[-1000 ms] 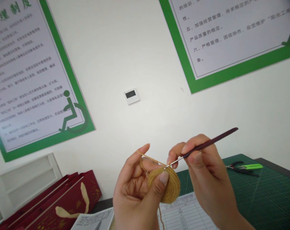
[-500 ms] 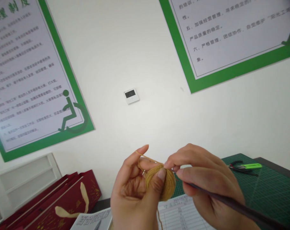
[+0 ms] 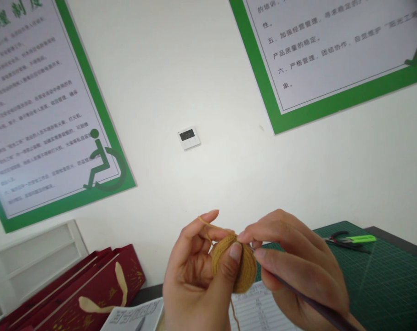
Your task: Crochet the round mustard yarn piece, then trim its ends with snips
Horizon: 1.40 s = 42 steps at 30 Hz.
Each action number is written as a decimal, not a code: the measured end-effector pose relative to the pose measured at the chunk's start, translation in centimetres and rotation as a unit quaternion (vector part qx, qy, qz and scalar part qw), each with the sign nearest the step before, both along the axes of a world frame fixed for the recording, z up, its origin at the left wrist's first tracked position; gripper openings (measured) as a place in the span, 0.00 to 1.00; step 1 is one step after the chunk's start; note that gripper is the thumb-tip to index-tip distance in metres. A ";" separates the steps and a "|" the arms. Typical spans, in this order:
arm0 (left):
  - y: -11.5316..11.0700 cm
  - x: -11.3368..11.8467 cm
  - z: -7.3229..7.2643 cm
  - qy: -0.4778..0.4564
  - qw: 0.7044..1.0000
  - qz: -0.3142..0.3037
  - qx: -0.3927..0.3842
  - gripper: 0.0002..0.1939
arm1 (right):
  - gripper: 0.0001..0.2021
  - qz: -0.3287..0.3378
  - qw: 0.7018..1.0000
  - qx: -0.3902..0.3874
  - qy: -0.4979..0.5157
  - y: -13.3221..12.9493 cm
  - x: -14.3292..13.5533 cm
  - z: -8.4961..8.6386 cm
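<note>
A mustard-yellow crochet piece (image 3: 248, 271), rounded and ribbed, is pinched between the thumb and fingers of my left hand (image 3: 198, 276). Over the raised left index finger runs a strand of matching yarn (image 3: 211, 224) that leads to the top edge of the piece. My right hand (image 3: 298, 262) is closed around a crochet hook (image 3: 308, 301) with a dark handle. The hook's tip meets the piece's upper edge, where my right fingertips hide it. Below the piece a loose yarn tail (image 3: 235, 315) hangs down.
Printed sheets (image 3: 263, 308) lie beneath my hands. On the green cutting mat (image 3: 377, 280) at right are dark-handled pliers (image 3: 342, 239) and a bright green tool (image 3: 363, 239). Dark red gift bags (image 3: 105, 280) stand at left. Green-framed posters (image 3: 101, 115) and a small wall panel (image 3: 188, 138) hang ahead.
Both hands have shifted slightly, the left one a little to the right with the crochet piece. The piece has turned a bit, and the hook's handle has tilted more steeply.
</note>
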<state>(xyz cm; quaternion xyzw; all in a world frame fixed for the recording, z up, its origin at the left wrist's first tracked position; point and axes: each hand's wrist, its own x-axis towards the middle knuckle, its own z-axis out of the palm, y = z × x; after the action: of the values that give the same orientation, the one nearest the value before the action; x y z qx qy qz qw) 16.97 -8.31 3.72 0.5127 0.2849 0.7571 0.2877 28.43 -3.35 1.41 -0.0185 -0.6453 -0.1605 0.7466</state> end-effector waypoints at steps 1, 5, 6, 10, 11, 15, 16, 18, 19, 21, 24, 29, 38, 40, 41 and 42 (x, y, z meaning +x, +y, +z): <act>0.0 -0.1 0.0 0.005 1.000 -0.008 -0.004 0.23 | 0.04 -0.004 1.000 0.000 0.003 0.0 -0.1 0.0; 0.1 -0.5 0.1 0.001 0.997 -0.070 -0.034 0.24 | 0.05 -0.014 1.000 0.011 0.014 0.0 -0.4 0.0; 0.1 -0.5 0.1 -0.004 0.995 -0.086 -0.042 0.24 | 0.05 -0.017 1.000 0.016 0.020 0.0 -0.4 0.0; 0.2 -0.7 0.3 -0.027 0.993 -0.107 -0.044 0.24 | 0.05 -0.019 1.000 0.013 0.002 0.0 -0.3 0.5; 0.2 -0.8 0.3 -0.029 0.992 -0.113 -0.046 0.24 | 0.05 -0.009 1.000 0.006 -0.008 0.0 -0.2 0.6; 0.2 -1.1 0.3 -0.024 0.984 -0.159 -0.070 0.25 | 0.06 0.094 0.995 -0.045 0.003 0.2 -0.3 0.4; 0.2 -1.2 0.3 -0.025 0.983 -0.164 -0.074 0.25 | 0.07 0.122 0.991 -0.062 0.007 0.3 -0.5 0.2; 0.2 -1.4 0.2 -0.028 0.984 -0.158 -0.077 0.25 | 0.09 0.166 0.982 -0.093 0.014 0.6 -0.7 -0.1; 0.2 -1.5 0.2 -0.028 0.985 -0.150 -0.078 0.25 | 0.10 0.182 0.977 -0.108 0.016 0.7 -0.8 -0.2; 0.2 -1.7 0.2 -0.027 0.987 -0.137 -0.079 0.24 | 0.11 0.206 0.970 -0.127 0.022 0.8 -1.0 -0.2; 0.1 -1.8 0.2 -0.026 0.988 -0.130 -0.078 0.24 | 0.08 0.237 0.960 -0.146 0.025 1.0 -1.1 0.0; 0.0 -1.7 0.3 -0.041 0.988 -0.127 -0.071 0.24 | 0.06 0.286 0.940 -0.184 0.014 1.1 -1.0 0.4; -0.4 -1.7 0.3 -0.071 0.989 -0.102 -0.083 0.23 | 0.08 0.269 0.947 -0.176 0.009 1.2 -1.6 0.4; -0.6 -1.7 0.4 -0.075 0.989 -0.098 -0.084 0.25 | 0.08 0.273 0.946 -0.175 0.008 1.3 -1.8 0.2; -0.6 -1.7 0.4 -0.078 0.988 -0.102 -0.084 0.26 | 0.07 0.277 0.945 -0.173 0.009 1.2 -1.9 0.1; -0.7 -1.7 0.5 -0.082 0.987 -0.105 -0.086 0.28 | 0.07 0.277 0.946 -0.170 0.010 1.2 -2.0 0.0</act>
<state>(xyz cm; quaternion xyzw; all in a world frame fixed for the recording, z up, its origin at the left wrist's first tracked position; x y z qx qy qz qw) 15.27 -9.00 4.17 0.4488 0.2689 0.7347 0.4317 26.46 -2.12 1.37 0.0329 -0.6355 0.1644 0.7536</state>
